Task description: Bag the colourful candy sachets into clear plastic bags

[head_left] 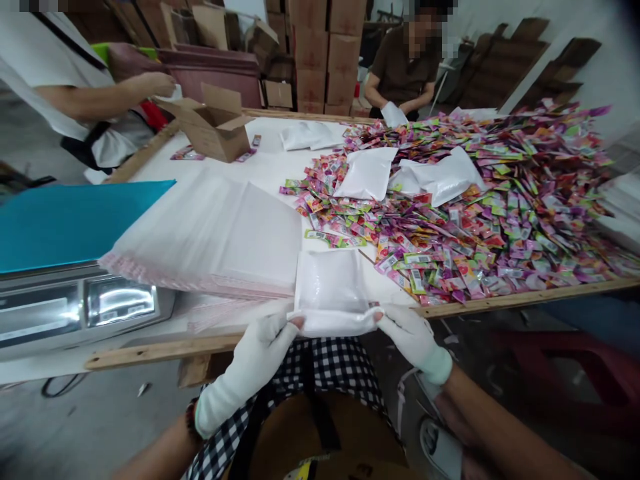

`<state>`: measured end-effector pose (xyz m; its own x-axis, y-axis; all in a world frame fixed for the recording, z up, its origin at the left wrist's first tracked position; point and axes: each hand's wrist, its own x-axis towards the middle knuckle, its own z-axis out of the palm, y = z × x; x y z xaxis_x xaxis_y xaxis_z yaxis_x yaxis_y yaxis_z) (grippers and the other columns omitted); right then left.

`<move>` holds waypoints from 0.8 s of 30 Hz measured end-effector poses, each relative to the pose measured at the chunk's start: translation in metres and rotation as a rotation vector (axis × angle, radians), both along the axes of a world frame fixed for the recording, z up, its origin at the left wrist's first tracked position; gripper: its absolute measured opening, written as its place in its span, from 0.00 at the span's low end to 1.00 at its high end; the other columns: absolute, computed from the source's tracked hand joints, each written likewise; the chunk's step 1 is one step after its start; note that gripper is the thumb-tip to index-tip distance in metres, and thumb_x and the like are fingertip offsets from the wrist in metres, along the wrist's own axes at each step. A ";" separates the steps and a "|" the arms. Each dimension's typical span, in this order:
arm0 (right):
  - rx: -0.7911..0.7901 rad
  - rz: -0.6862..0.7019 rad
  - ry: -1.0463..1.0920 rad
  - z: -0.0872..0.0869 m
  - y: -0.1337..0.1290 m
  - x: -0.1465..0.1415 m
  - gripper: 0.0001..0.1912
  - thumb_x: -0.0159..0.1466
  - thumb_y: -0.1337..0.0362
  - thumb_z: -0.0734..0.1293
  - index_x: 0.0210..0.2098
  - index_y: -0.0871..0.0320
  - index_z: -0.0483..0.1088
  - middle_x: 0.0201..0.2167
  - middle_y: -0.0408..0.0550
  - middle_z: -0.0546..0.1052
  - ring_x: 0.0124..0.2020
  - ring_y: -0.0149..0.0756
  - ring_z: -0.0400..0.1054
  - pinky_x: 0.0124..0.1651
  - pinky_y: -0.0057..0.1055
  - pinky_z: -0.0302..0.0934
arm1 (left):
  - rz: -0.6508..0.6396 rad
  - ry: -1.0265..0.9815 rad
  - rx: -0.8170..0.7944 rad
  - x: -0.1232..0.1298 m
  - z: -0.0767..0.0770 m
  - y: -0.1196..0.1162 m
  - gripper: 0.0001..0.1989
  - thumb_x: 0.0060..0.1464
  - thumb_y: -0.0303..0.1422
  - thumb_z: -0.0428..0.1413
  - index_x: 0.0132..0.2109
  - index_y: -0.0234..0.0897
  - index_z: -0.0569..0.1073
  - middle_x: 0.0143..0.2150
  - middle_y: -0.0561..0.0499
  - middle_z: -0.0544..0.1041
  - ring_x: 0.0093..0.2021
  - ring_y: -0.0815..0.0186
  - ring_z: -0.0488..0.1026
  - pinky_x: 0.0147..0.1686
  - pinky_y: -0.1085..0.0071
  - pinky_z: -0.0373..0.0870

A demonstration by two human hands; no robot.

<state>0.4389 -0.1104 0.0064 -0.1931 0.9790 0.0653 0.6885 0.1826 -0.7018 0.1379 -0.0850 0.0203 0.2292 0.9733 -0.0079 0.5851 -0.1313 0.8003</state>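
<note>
A white padded mailer bag [331, 283] lies at the table's front edge, its near end folded over and its middle bulging. My left hand [267, 347], in a white glove with bare fingertips, pinches the left corner of that fold. At the right corner, my right hand [407, 333] grips the fold the same way. Left of the bag is a fanned stack of flat white mailers [215, 233]. A large heap of small colourful sachets [480, 227] spreads to the right, with filled white mailers [367, 173] resting on it.
A scale [85, 303] with a teal top [75, 223] stands at the left. Beyond the stack sits an open cardboard box [215, 130]. One person [110, 100] is at the far left; another [405, 73] sits across the table holding a white mailer. Stacked cartons [325, 53] stand behind.
</note>
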 end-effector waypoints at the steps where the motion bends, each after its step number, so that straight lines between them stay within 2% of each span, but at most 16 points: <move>1: -0.056 -0.037 -0.050 0.006 0.005 -0.003 0.20 0.71 0.55 0.56 0.32 0.57 0.72 0.29 0.46 0.76 0.34 0.35 0.69 0.38 0.30 0.60 | 0.035 0.018 -0.035 0.003 0.004 0.004 0.14 0.57 0.40 0.54 0.29 0.39 0.77 0.26 0.51 0.77 0.30 0.63 0.72 0.34 0.71 0.65; 4: -0.156 -0.015 -0.213 0.018 0.023 -0.008 0.19 0.69 0.57 0.57 0.28 0.58 0.71 0.25 0.44 0.73 0.30 0.33 0.66 0.33 0.29 0.53 | 0.022 0.145 -0.047 0.009 0.011 0.016 0.16 0.57 0.42 0.54 0.25 0.38 0.74 0.25 0.50 0.74 0.28 0.64 0.70 0.31 0.71 0.59; 6: -0.235 0.039 -0.311 0.022 0.037 -0.006 0.17 0.67 0.58 0.58 0.27 0.58 0.72 0.26 0.45 0.74 0.31 0.33 0.66 0.34 0.29 0.52 | -0.026 0.353 -0.046 0.011 0.014 0.022 0.19 0.58 0.44 0.52 0.24 0.38 0.72 0.25 0.48 0.74 0.28 0.63 0.70 0.31 0.70 0.58; 9: -0.366 0.034 -0.391 0.020 0.058 0.000 0.15 0.61 0.54 0.65 0.29 0.59 0.73 0.29 0.48 0.76 0.33 0.36 0.67 0.36 0.30 0.56 | -0.010 0.666 0.078 0.015 0.015 0.024 0.18 0.58 0.46 0.52 0.32 0.35 0.75 0.30 0.43 0.76 0.31 0.57 0.73 0.34 0.66 0.61; 11: -0.382 -0.011 -0.221 0.013 0.070 -0.002 0.17 0.58 0.52 0.69 0.38 0.60 0.74 0.37 0.52 0.77 0.37 0.40 0.70 0.39 0.33 0.62 | -0.024 0.698 0.315 0.020 0.011 0.019 0.16 0.58 0.42 0.54 0.44 0.34 0.76 0.43 0.37 0.78 0.42 0.51 0.75 0.42 0.60 0.65; 12: -0.368 -0.017 -0.048 0.008 0.075 -0.006 0.21 0.58 0.52 0.69 0.44 0.61 0.72 0.42 0.55 0.77 0.40 0.41 0.70 0.42 0.34 0.64 | -0.098 0.670 0.442 0.024 0.008 0.016 0.18 0.58 0.40 0.55 0.51 0.36 0.74 0.51 0.36 0.76 0.50 0.49 0.73 0.49 0.56 0.64; 14: -0.340 0.027 0.352 -0.003 0.082 -0.019 0.27 0.60 0.52 0.68 0.54 0.60 0.67 0.49 0.56 0.75 0.45 0.40 0.71 0.47 0.35 0.66 | -0.323 0.599 0.614 0.033 -0.001 0.008 0.26 0.55 0.38 0.57 0.60 0.42 0.68 0.64 0.39 0.68 0.62 0.47 0.65 0.60 0.47 0.55; 16: -0.382 0.098 0.620 -0.011 0.086 -0.031 0.28 0.58 0.52 0.69 0.54 0.60 0.66 0.46 0.54 0.76 0.44 0.39 0.71 0.48 0.35 0.67 | -0.505 0.570 0.661 0.038 -0.010 0.002 0.33 0.52 0.40 0.60 0.65 0.43 0.63 0.68 0.41 0.63 0.66 0.45 0.59 0.64 0.39 0.47; 18: -0.475 0.095 0.694 -0.007 0.093 -0.036 0.26 0.54 0.54 0.71 0.48 0.61 0.68 0.38 0.50 0.77 0.37 0.37 0.71 0.42 0.33 0.67 | -0.502 0.541 0.684 0.035 -0.014 0.000 0.38 0.52 0.39 0.59 0.68 0.39 0.58 0.70 0.38 0.59 0.68 0.45 0.56 0.64 0.39 0.48; 19: -0.513 0.072 0.675 0.001 0.100 -0.036 0.24 0.53 0.55 0.71 0.45 0.62 0.70 0.34 0.48 0.77 0.33 0.36 0.70 0.38 0.31 0.67 | -0.459 0.503 0.717 0.030 -0.013 0.001 0.39 0.54 0.38 0.58 0.69 0.36 0.55 0.71 0.36 0.57 0.69 0.45 0.53 0.65 0.41 0.49; 21: -0.511 0.045 0.593 0.032 0.120 -0.032 0.20 0.51 0.57 0.71 0.40 0.63 0.71 0.31 0.47 0.76 0.30 0.34 0.68 0.32 0.29 0.64 | -0.335 0.415 0.794 0.016 -0.009 0.005 0.39 0.57 0.36 0.55 0.71 0.33 0.50 0.72 0.35 0.51 0.71 0.47 0.50 0.66 0.46 0.52; 24: -0.290 0.091 0.447 0.100 0.169 -0.031 0.17 0.55 0.59 0.69 0.40 0.64 0.72 0.32 0.48 0.76 0.32 0.36 0.69 0.34 0.30 0.65 | -0.176 0.355 0.842 0.000 -0.007 0.016 0.36 0.59 0.35 0.53 0.71 0.36 0.50 0.73 0.36 0.49 0.71 0.49 0.51 0.65 0.49 0.55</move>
<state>0.4078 0.0588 0.1063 -0.2936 0.9496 -0.1098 0.3020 -0.0169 -0.9532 0.1379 -0.0686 0.0133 0.4932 0.6413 0.5878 0.6938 -0.6976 0.1789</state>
